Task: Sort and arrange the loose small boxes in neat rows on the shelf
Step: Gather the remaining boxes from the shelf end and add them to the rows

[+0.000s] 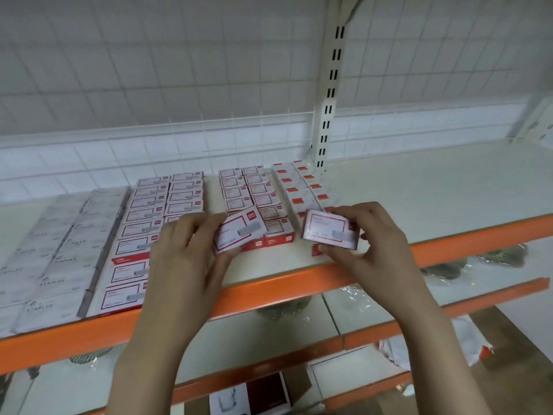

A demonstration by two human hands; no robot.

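Red-and-white cardboard, two small boxes lifted just above the shelf's front edge. Left box [240, 229] tilted, pinched by the left hand [185, 250], thumb under its near edge and fingers curled along its left end. Right box [330, 230] nearly level, gripped by the right hand [369, 235], fingers bent over its far right end and thumb against its near edge. Between and just beyond both hands, a double row of matching red-bordered boxes [254, 199] lying flat on the shelf [434, 187]. Beyond the right hand, a narrower double row with red label patches [302, 187], partly hidden by the held box. Left of the left hand, a longer double row of red-framed boxes [155, 211] reaching the front edge, and further left plain whitish boxes marked "STAPLES" [51, 259] in rows. Below the wrists, an orange front rail [269, 292]. Behind everything, white wire grid backing [179, 85] and a slotted upright [329, 100]. Lower shelves under the forearms, holding blurred wrapped items.
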